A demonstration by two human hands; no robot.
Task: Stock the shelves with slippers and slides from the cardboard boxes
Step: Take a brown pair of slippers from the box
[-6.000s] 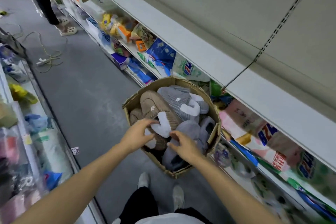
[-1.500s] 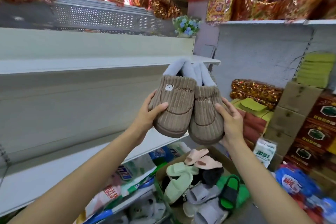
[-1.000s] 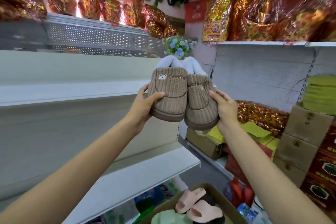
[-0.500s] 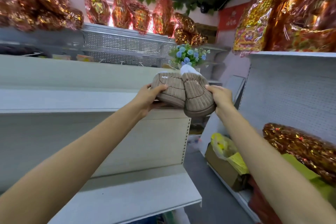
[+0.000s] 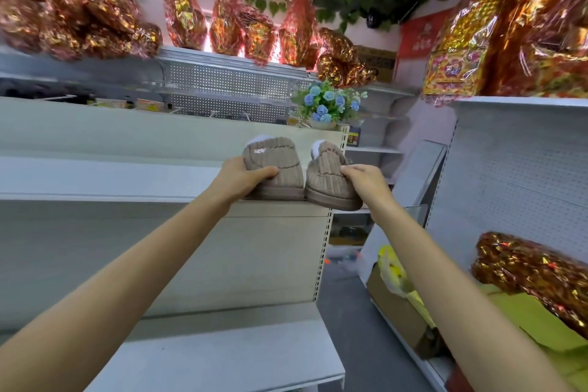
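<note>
Two brown corduroy slippers with white fleece lining sit at the right end of the upper white shelf [image 5: 95,180]. The left slipper [image 5: 275,165] lies flat on the shelf, and my left hand [image 5: 241,177] grips its toe with the thumb on top. The right slipper [image 5: 327,178] overhangs the shelf's front corner a little, tilted; my right hand [image 5: 366,178] holds its outer side. The cardboard boxes of slippers are out of view.
A lower white shelf [image 5: 222,356] juts out below my arms. Blue artificial flowers [image 5: 327,103] stand behind the slippers. Red and gold wrapped packs [image 5: 222,19] line the top. To the right stand another shelf unit [image 5: 515,169] and a cardboard box [image 5: 401,312].
I have lifted the brown pair from the box up to the upper shelf. In the last half second the slippers came apart and went down onto the shelf edge.
</note>
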